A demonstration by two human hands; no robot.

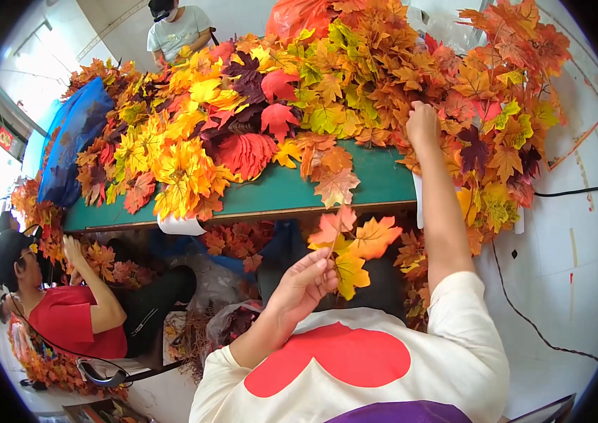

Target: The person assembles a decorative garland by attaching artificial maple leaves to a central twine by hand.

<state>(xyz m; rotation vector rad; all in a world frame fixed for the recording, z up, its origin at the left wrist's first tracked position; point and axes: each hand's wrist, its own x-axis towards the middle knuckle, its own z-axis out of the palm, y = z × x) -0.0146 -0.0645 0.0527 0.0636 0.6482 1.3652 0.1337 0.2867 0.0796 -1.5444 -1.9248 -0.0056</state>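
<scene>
- Three or more leaves make up the bunch [350,273] in hand: pink-orange, orange, and yellow below and behind; exact count hidden by overlap.
- Progress (judgement): bunch is small and looks partly built; whether it counts as complete, cannot tell.
- Supply: a heap [330,88] of leaves covers much of the green table [270,194], some in layers, e.g. the red stack [246,155] and the yellow-orange stack [186,169]. By this, much material is left to handle.
- Fuller sprays [507,141] crowd the table's right end and hang past it; possibly made-up pieces, unconfirmed.
- Left hand [302,285]: thumb and forefinger together, pinching the base of the bunch; other fingers curled.
- Bunch position: at chest side of the table's near edge, off the surface; leaves fan upward and rightward from the left fingertips.
- Right hand [423,123]: arm extended, fingers bent at the heap's near right part, well apart from the bunch. Fingertips obscured; cannot tell whether they are closed on a leaf.
</scene>
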